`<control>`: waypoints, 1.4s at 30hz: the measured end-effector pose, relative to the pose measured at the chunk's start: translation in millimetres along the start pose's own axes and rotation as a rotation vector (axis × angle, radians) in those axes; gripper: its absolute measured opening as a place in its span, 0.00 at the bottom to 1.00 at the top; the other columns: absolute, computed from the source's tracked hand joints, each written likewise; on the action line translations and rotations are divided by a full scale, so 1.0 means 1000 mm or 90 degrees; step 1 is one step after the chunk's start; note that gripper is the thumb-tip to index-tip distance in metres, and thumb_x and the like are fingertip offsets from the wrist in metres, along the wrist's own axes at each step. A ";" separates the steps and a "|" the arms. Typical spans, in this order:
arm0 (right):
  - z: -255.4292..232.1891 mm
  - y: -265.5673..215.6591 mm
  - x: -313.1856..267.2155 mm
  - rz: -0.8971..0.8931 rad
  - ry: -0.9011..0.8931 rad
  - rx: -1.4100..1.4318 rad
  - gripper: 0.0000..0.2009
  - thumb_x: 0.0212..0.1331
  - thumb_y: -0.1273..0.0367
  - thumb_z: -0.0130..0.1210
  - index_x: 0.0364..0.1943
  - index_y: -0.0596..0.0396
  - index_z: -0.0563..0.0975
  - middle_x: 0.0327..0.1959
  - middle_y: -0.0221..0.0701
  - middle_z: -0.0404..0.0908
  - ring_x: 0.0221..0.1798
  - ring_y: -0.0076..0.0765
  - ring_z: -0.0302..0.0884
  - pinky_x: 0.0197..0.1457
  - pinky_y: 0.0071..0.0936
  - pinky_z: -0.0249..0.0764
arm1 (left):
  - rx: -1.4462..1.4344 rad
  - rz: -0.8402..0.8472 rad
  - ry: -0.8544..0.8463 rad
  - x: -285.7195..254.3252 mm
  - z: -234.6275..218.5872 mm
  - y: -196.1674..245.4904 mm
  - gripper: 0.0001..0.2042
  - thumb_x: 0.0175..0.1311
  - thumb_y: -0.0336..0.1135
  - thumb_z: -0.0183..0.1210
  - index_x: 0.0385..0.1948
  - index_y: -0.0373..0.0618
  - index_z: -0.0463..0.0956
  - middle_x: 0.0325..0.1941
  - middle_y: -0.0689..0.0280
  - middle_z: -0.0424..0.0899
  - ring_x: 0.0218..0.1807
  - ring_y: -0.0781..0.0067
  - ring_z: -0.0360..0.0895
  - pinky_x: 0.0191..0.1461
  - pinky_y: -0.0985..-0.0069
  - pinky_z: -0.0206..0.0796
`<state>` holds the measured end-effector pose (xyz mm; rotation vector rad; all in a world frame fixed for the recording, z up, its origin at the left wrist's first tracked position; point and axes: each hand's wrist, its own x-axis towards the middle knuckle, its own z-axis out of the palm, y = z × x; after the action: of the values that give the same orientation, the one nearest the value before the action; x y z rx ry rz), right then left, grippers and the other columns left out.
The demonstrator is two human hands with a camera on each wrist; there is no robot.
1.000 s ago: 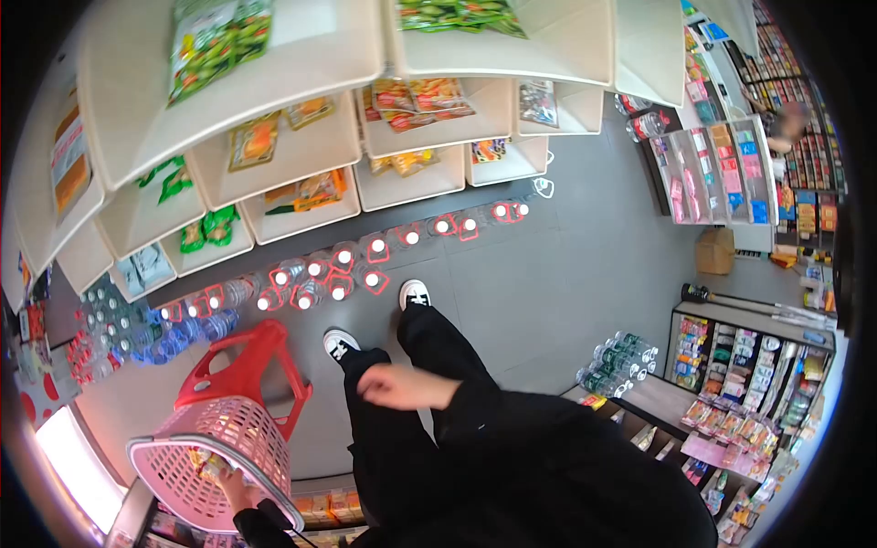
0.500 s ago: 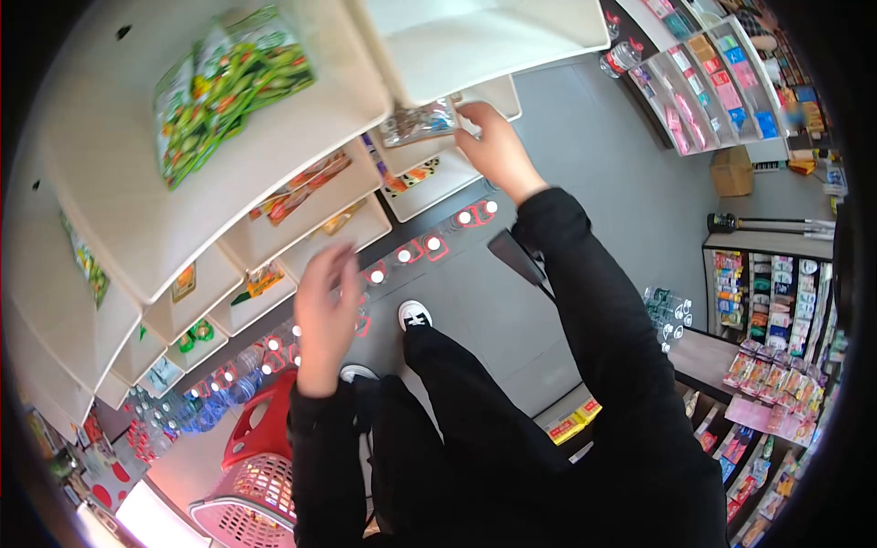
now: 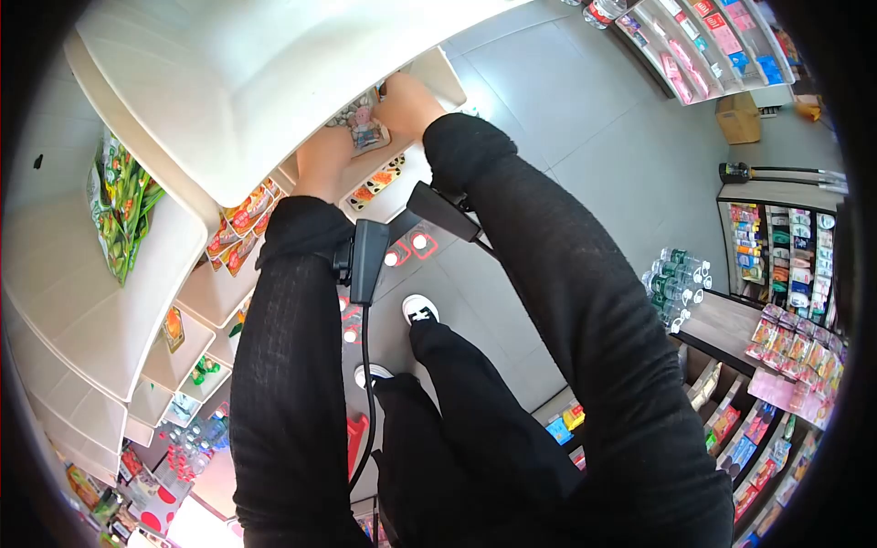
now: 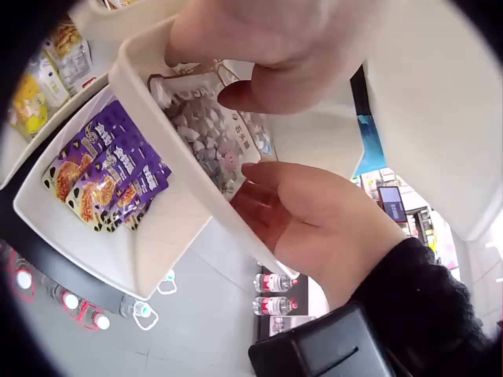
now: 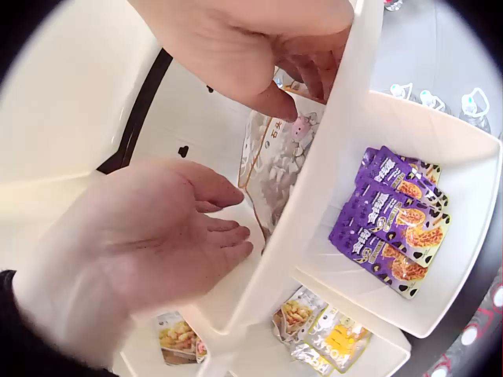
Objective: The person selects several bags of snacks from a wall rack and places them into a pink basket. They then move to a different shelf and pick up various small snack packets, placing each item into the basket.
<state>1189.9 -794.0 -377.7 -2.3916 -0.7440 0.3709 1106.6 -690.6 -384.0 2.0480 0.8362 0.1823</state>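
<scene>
In the head view my left hand and right hand reach into a cream bin around clear bags of stone-like pieces. The right wrist view has my right hand at one end of a bag, thumb on its face and fingers bent behind its edge. Facing the other end is my left hand, fingers extended and loosely apart. From the left wrist, my left hand hangs over the bag, while my right hand lies by the bin's front wall.
Purple snack packets lie in an adjoining bin. A large upper bin overhangs the hands. Handled bottles stand on the floor below. Green-labelled bottles and stocked shelves are to the right.
Both hands have moved into the bin; the left came up from below it and is now beside the bags. The view has shifted closer to the shelves, and the basket has left the picture.
</scene>
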 end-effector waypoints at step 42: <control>0.301 -0.370 -0.573 -0.287 -0.865 0.404 0.18 0.42 0.75 0.46 0.40 0.72 0.60 0.26 0.49 0.71 0.32 0.50 0.71 0.33 0.37 0.66 | -0.660 -0.549 0.607 -0.716 -0.364 -0.347 0.06 0.58 0.29 0.45 0.36 0.41 0.67 0.36 0.64 0.74 0.37 0.73 0.72 0.38 0.78 0.65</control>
<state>446.5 -747.1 -335.8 -1.0742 -1.3760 1.7545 237.6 -756.5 -312.7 0.4566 1.6455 0.9053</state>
